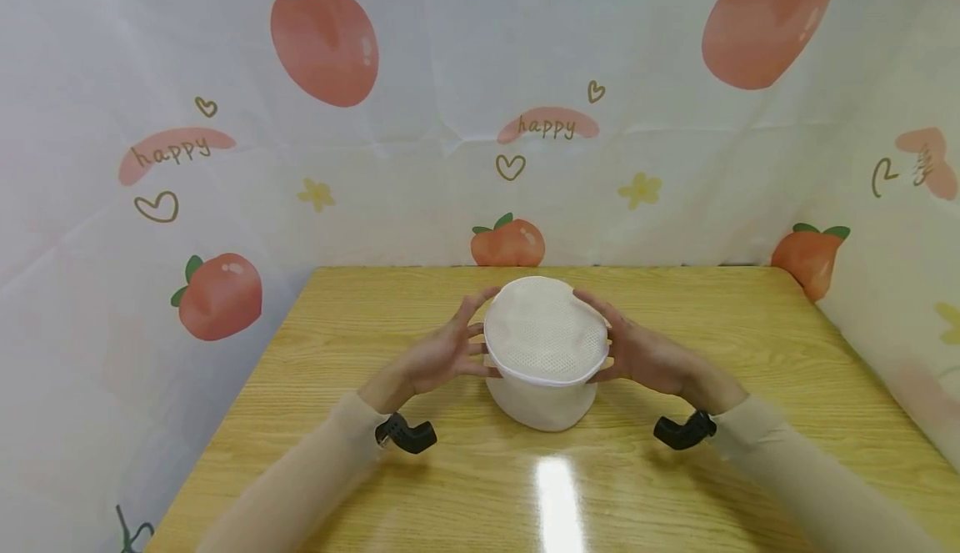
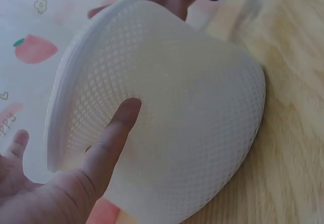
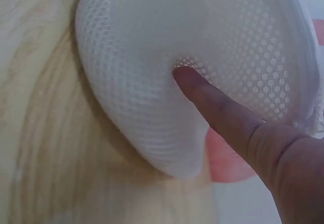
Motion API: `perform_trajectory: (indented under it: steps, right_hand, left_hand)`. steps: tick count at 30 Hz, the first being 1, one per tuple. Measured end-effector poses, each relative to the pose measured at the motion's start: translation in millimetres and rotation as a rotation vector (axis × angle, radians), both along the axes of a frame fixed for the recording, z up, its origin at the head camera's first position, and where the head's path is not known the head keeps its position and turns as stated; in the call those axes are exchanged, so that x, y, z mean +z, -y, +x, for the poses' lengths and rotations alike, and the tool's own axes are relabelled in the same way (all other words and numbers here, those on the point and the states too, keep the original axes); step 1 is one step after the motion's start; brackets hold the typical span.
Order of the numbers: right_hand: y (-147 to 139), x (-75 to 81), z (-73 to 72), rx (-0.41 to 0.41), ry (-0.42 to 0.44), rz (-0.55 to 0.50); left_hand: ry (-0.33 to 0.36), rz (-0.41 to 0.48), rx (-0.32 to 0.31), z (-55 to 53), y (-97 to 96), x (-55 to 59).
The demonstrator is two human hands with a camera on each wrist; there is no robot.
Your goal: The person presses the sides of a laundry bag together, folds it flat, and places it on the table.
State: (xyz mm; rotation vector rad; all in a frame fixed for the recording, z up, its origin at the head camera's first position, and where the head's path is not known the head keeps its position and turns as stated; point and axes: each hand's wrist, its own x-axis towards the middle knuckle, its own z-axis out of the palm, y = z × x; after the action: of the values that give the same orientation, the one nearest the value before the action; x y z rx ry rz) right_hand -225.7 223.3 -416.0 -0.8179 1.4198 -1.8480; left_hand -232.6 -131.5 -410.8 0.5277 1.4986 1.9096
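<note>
A white mesh laundry bag (image 1: 546, 328) stands upright near the middle of the wooden table, its round perforated top edged with smooth piping. Its side bulges out lower down, close over the wood. My left hand (image 1: 442, 357) touches the bag's left side with fingers spread; in the left wrist view, its straight thumb (image 2: 114, 138) presses the mesh. From the opposite side my right hand (image 1: 651, 357) mirrors this, fingers spread along the edge. The right wrist view shows that hand's straight thumb (image 3: 223, 105) pushing a small dent into the mesh wall (image 3: 136, 87).
The wooden table (image 1: 375, 311) reaches back to a white cloth backdrop (image 1: 427, 61) printed with peaches, flowers and "happy". More of that cloth hangs at left and right. A bright light reflection (image 1: 558, 503) lies on the wood in front of the bag.
</note>
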Motion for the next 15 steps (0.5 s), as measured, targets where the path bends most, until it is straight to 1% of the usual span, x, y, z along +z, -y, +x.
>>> perform_trajectory:
  steps: [6,9,12,15]
  right_hand:
    - [7,-13.8,0.0,-0.043,0.053,0.037]
    - [9,-18.8,-0.1,-0.063,0.064,0.059]
    - [10,-23.2,-0.9,-0.067,0.083,0.079]
    - [11,-27.2,-1.6,-0.063,0.097,0.097]
  left_hand:
    - [0.036,0.017,0.038,0.8,-11.9,-11.8]
    - [0.05,0.029,0.056,0.5,-16.7,-18.1]
    - [0.067,0.04,0.062,0.4,-21.0,-24.1]
    - [0.09,0.042,0.054,1.0,-24.5,-29.6]
